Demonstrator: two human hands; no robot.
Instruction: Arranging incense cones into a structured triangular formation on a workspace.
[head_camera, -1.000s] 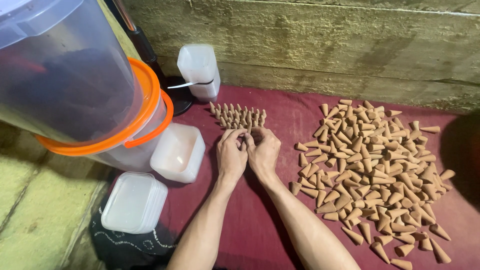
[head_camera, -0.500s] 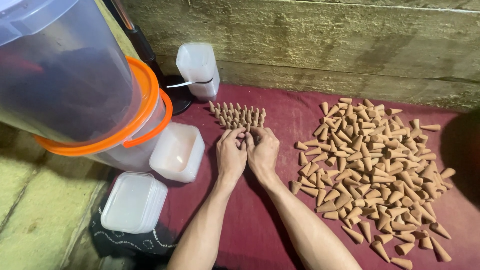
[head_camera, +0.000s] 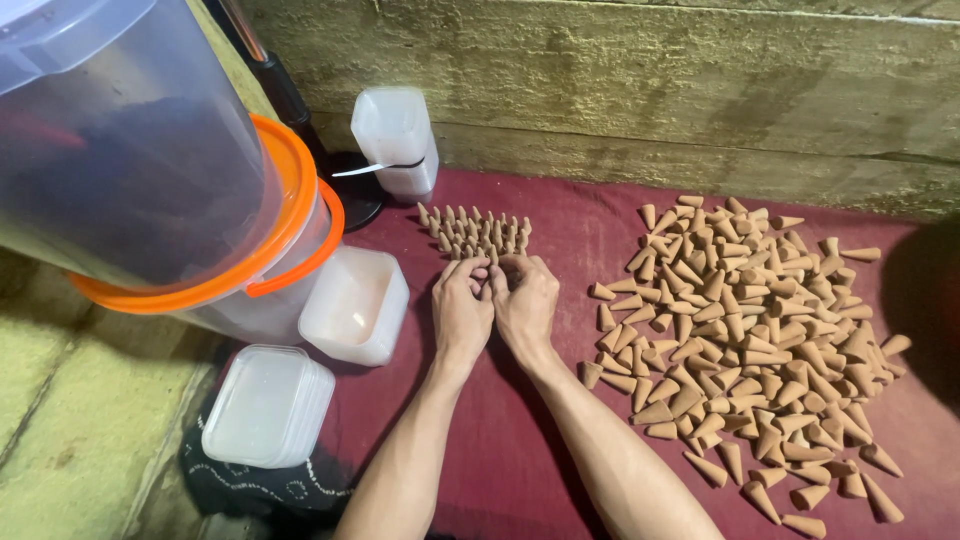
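My left hand (head_camera: 460, 312) and my right hand (head_camera: 526, 303) rest side by side on a dark red cloth (head_camera: 560, 460), fingers curled together at the near edge of a small block of upright tan cones (head_camera: 476, 232). The fingertips touch the nearest cones of that block; what lies inside the curled fingers is hidden. To the right spreads a large loose pile of tan cones (head_camera: 750, 340), lying in all directions.
A clear bucket with an orange rim (head_camera: 170, 200) fills the upper left. Translucent white square containers sit at the left (head_camera: 355, 305), the lower left (head_camera: 268, 408) and the back (head_camera: 395, 140). A rough wall (head_camera: 650, 90) closes the back.
Both hands have shifted slightly forward toward the block of upright cones. Nothing else has moved.
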